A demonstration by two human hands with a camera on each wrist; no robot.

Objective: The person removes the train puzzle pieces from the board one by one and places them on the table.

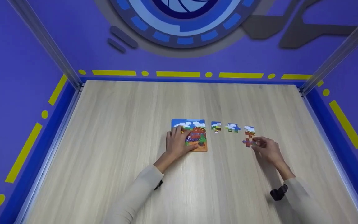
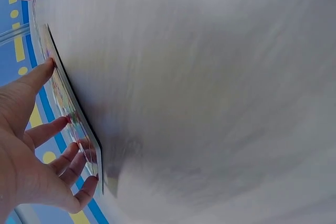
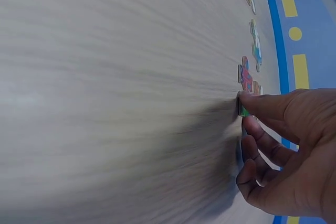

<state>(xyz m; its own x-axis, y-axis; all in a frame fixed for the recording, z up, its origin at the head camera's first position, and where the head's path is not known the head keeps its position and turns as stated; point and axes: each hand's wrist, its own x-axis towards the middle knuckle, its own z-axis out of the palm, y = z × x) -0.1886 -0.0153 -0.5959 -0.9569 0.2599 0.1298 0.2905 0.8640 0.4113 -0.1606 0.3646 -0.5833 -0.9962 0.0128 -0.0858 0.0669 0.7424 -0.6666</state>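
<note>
My left hand [image 1: 177,141] rests on a picture puzzle [image 1: 201,143] with a red building, clouds and green bushes, its fingers spread over the left part. In the left wrist view, the thumb and fingertips touch the thin puzzle board [image 2: 79,108] along its face. Off to the right, my right hand [image 1: 269,151] pinches a puzzle piece between thumb and index finger. In the right wrist view, a green bit of that puzzle piece [image 3: 243,111] shows by the thumb. Beside it lies a red and blue piece [image 1: 248,142], just below a cloud-and-red piece [image 1: 249,129].
Two more loose pieces, one with a green corner [image 1: 216,126] and one with a cloud [image 1: 232,127], lie between the puzzle and my right hand. The wooden table [image 1: 129,112] is bounded by blue-purple walls with metal corner posts.
</note>
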